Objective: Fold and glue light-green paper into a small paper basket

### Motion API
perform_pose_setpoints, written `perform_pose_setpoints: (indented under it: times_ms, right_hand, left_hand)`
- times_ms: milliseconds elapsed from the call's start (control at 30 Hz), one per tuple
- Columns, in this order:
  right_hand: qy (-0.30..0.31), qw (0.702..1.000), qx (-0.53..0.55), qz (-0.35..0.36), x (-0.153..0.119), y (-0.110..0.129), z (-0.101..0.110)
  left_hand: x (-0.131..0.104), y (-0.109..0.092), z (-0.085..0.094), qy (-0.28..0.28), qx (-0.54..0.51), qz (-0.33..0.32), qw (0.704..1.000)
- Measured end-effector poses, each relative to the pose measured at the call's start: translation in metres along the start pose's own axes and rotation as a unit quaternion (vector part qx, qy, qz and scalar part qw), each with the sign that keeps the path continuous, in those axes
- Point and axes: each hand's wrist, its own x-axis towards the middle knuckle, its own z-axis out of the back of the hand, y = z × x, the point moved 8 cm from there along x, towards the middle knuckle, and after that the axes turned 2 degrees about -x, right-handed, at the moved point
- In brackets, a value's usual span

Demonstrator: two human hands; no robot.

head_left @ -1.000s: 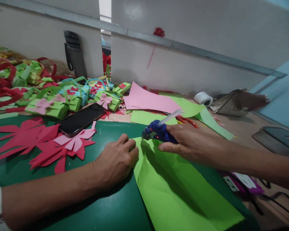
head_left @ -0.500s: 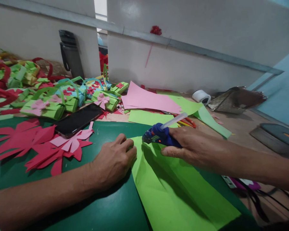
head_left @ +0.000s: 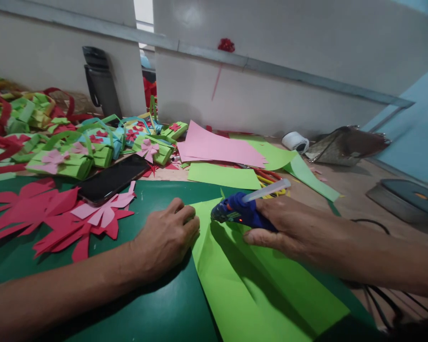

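A large light green sheet of paper (head_left: 235, 285) lies on the dark green board (head_left: 157, 308), its left part slightly creased. My right hand (head_left: 285, 223) is wrapped round a blue glue gun (head_left: 238, 210) with a glue stick in its back and a small red light. The gun's nozzle end is over the sheet's upper left part. My left hand (head_left: 169, 237) is closed at the sheet's upper left edge; its fingertips are hidden, so what they pinch cannot be made out.
Red flower cutouts (head_left: 32, 204), a pink one (head_left: 105, 209) and a black phone (head_left: 112, 178) are on the left. Behind are green paper bags (head_left: 62, 161), pink sheets (head_left: 221, 145), a bottle (head_left: 102, 80) and a white roll (head_left: 295, 141). Cables lie at lower right.
The glue gun and my right hand have shifted slightly right and down relative to the sheet. My left hand stays at the sheet's edge. The whole view has moved a little.
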Motion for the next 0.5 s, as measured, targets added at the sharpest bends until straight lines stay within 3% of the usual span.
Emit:
perform_pose_setpoints:
  times_ms: [367, 500]
  right_hand:
    - [-0.015, 1.0, 0.023, -0.012, -0.003, -0.003, 0.0]
    - [-0.048, 0.996, 0.071, 0.008, -0.012, -0.001, 0.013]
  left_hand:
    - [0.001, 0.0, -0.001, 0.006, 0.005, 0.007, 1.0]
    - [0.001, 0.0, -0.001, 0.008, 0.002, 0.005, 1.0]
